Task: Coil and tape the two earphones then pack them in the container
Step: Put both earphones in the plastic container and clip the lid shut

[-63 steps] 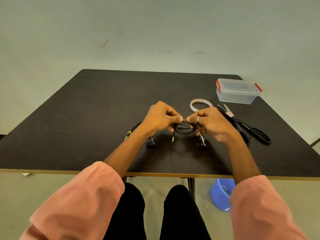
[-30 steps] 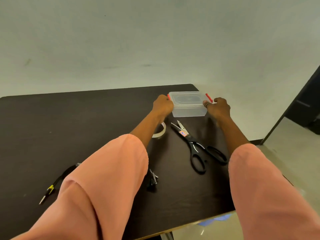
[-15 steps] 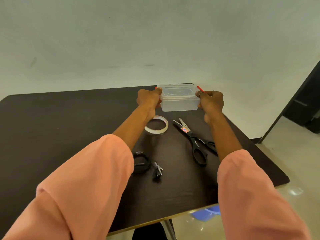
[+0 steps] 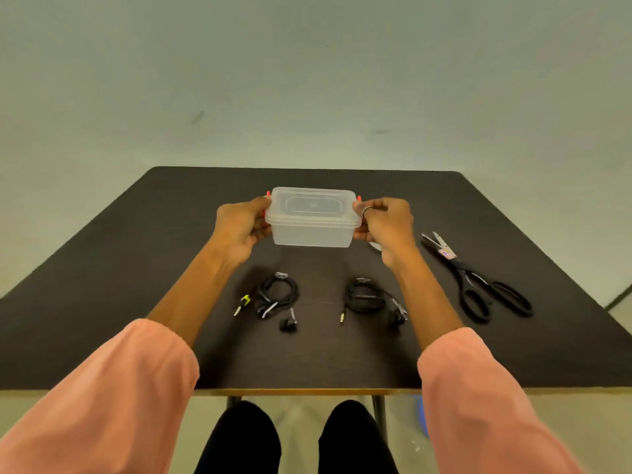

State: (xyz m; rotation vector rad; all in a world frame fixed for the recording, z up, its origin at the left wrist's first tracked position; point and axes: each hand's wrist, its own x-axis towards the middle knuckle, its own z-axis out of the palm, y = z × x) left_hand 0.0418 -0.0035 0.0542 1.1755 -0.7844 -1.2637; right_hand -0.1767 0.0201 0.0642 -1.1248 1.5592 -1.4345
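Box (image 4: 312, 218) now carried from 2 o'clock corner to table (image 4: 102, 261) centre, at 12 o'clock from both coils. We grip its ends: left hand (image 4: 239, 230) and right hand (image 4: 386, 222) fingers curled by red latches, likely to unclip lid. Left coil (image 4: 277, 294) and right coil (image 4: 365, 295) lie taped, awaiting packing. Scissors (image 4: 478, 282) at 3 o'clock.

two coiled earphones (image 4: 277, 295) (image 4: 365, 297), one container (image 4: 312, 220), one scissors (image 4: 478, 285)
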